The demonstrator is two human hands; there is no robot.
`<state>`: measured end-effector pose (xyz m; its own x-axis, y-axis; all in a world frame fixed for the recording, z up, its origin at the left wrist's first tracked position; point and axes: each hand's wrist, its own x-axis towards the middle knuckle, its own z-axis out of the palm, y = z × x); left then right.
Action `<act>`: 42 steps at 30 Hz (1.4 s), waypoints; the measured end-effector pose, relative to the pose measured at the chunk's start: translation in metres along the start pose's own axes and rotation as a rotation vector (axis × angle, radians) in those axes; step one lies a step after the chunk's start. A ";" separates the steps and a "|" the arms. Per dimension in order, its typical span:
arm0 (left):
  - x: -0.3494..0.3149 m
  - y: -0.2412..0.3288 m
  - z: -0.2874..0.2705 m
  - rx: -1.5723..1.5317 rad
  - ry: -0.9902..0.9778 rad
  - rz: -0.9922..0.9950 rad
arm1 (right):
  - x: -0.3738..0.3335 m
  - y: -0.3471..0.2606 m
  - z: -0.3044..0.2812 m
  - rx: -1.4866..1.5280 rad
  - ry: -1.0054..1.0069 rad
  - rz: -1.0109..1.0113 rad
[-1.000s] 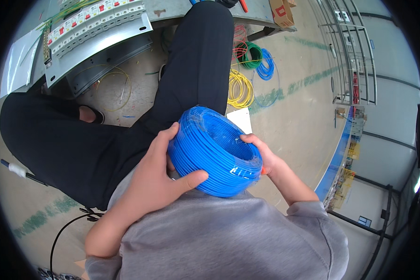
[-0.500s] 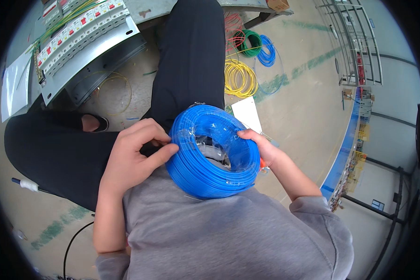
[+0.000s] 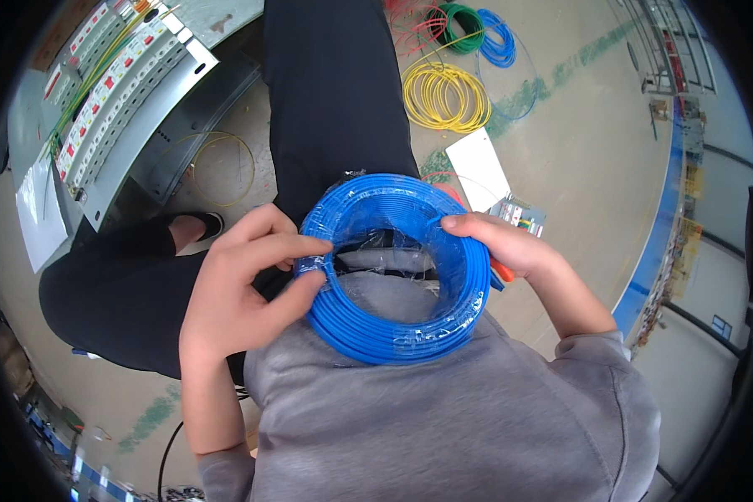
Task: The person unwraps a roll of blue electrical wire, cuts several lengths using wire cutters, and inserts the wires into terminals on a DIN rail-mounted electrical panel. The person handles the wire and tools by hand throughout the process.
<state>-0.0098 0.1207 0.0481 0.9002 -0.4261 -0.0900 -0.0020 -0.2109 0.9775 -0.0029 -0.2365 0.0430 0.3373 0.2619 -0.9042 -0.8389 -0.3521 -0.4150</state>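
Observation:
A thick coil of blue wire (image 3: 382, 336), bound with bands of clear tape, rests in front of my grey shirt above my lap. My right hand (image 3: 510, 244) grips its right side, the thumb hooked over the inner rim and the other fingers hidden behind. Orange tool handles (image 3: 501, 270) poke out beneath that hand; the rest of the tool is hidden. On the coil's left side, my left hand (image 3: 241, 294) has its thumb and forefinger closed about the taped wire, fingertips at the inner edge.
A metal panel with rows of circuit breakers (image 3: 113, 88) stands at the far left. On the floor ahead lie a yellow wire coil (image 3: 448, 99), a green coil (image 3: 454, 29) and a smaller blue coil (image 3: 498, 39). A white sheet (image 3: 479, 170) lies nearer, beside small breakers (image 3: 519, 216).
The coil has tilted so its opening faces me more. My left thumb and forefinger have moved from its outer side onto the taped rim. The view has shifted.

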 end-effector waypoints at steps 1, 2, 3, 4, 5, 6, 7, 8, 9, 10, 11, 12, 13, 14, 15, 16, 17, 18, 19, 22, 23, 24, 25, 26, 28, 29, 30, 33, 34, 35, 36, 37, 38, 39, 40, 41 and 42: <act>0.001 0.001 0.001 0.004 0.002 -0.034 | 0.000 -0.001 0.000 -0.040 -0.003 -0.025; 0.003 0.005 -0.001 0.031 -0.016 -0.074 | 0.000 -0.003 0.000 -0.081 -0.005 -0.052; 0.005 0.012 -0.004 0.058 -0.040 -0.115 | -0.004 -0.009 0.000 -0.126 -0.014 -0.082; 0.008 0.017 -0.005 0.082 -0.061 -0.151 | -0.003 -0.009 -0.004 -0.150 -0.030 -0.075; 0.008 0.021 -0.004 0.147 -0.080 -0.156 | -0.001 -0.009 -0.007 -0.173 -0.047 -0.068; 0.007 0.021 -0.003 0.098 -0.073 -0.189 | 0.001 -0.010 -0.010 -0.200 -0.067 -0.063; 0.006 0.019 -0.002 0.049 -0.066 -0.223 | -0.001 -0.015 -0.012 -0.190 -0.098 -0.008; 0.004 0.016 -0.001 0.001 -0.057 -0.257 | -0.002 -0.015 -0.013 -0.195 -0.114 0.019; 0.003 0.009 -0.004 -0.064 -0.112 -0.234 | -0.003 -0.016 -0.014 -0.201 -0.130 0.046; 0.000 0.001 -0.004 -0.223 -0.101 -0.235 | -0.003 -0.015 -0.015 -0.224 -0.131 0.047; -0.003 -0.008 -0.004 -0.383 -0.089 -0.235 | -0.001 -0.011 -0.016 -0.231 -0.110 0.017; -0.008 -0.016 -0.004 -0.547 -0.078 -0.239 | -0.001 -0.007 -0.016 -0.238 -0.086 -0.011; -0.014 -0.022 -0.005 -0.768 -0.096 -0.260 | 0.002 0.000 -0.015 -0.233 -0.045 -0.072; -0.019 -0.025 -0.002 -0.856 -0.059 -0.246 | 0.003 0.003 -0.014 -0.231 -0.025 -0.116; -0.022 -0.029 0.001 -0.946 -0.024 -0.227 | 0.003 0.006 -0.013 -0.229 -0.001 -0.160; -0.025 -0.034 0.004 -1.036 0.011 -0.209 | 0.001 0.005 -0.013 -0.231 0.002 -0.188; -0.026 -0.040 0.006 -0.956 0.081 -0.193 | 0.001 0.004 -0.012 -0.232 -0.003 -0.201; -0.025 -0.037 0.008 -0.942 0.108 -0.230 | 0.000 0.004 -0.012 -0.237 -0.009 -0.215; -0.021 -0.032 0.011 -0.928 0.135 -0.266 | 0.000 0.003 -0.012 -0.241 -0.023 -0.214; -0.010 -0.022 0.011 -0.638 0.131 -0.260 | -0.003 -0.004 -0.010 -0.260 -0.022 -0.199; -0.005 -0.013 0.012 -0.468 0.098 -0.287 | -0.005 -0.007 -0.009 -0.268 -0.015 -0.193; 0.000 -0.007 0.013 -0.298 0.067 -0.311 | -0.006 -0.011 -0.008 -0.279 -0.007 -0.188; 0.003 -0.010 0.013 -0.275 0.055 -0.293 | -0.007 -0.014 -0.007 -0.292 0.000 -0.184; 0.009 -0.011 0.009 -0.185 0.034 -0.251 | -0.009 -0.018 -0.006 -0.299 0.004 -0.177; 0.021 -0.011 0.002 -0.007 -0.018 -0.171 | -0.013 -0.024 -0.004 -0.303 0.011 -0.158; 0.025 -0.004 0.000 0.002 -0.034 -0.210 | -0.015 -0.025 -0.003 -0.303 0.014 -0.148; 0.027 -0.003 -0.002 0.015 -0.054 -0.217 | -0.015 -0.024 -0.003 -0.308 0.009 -0.145; 0.033 0.001 -0.005 0.089 -0.085 -0.247 | -0.014 -0.021 -0.005 -0.312 0.000 -0.139; 0.033 0.003 -0.004 0.122 -0.091 -0.248 | -0.014 -0.018 -0.008 -0.305 0.000 -0.138; 0.033 0.004 -0.003 0.154 -0.098 -0.248 | -0.014 -0.016 -0.011 -0.298 0.000 -0.137; 0.035 0.006 -0.002 0.188 -0.104 -0.252 | -0.016 -0.018 -0.015 -0.325 -0.013 -0.104; 0.036 0.008 0.001 0.189 -0.085 -0.239 | -0.019 -0.022 -0.020 -0.351 -0.025 -0.072; 0.035 0.009 0.005 0.190 -0.065 -0.225 | -0.018 -0.024 -0.023 -0.410 0.001 -0.122; 0.033 0.009 0.009 0.191 -0.045 -0.209 | -0.018 -0.024 -0.025 -0.471 0.032 -0.173; 0.032 0.010 0.012 0.250 -0.041 -0.174 | -0.014 -0.022 -0.027 -0.562 0.101 -0.308; 0.030 0.011 0.016 0.310 -0.037 -0.139 | -0.015 -0.024 -0.026 -0.594 0.163 -0.380; 0.030 0.011 0.019 0.368 -0.035 -0.102 | -0.014 -0.025 -0.026 -0.626 0.232 -0.448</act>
<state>0.0091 0.0889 0.0527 0.8884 -0.4152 -0.1959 -0.0754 -0.5529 0.8298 0.0240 -0.2550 0.0637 0.7233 0.3285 -0.6074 -0.2309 -0.7139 -0.6611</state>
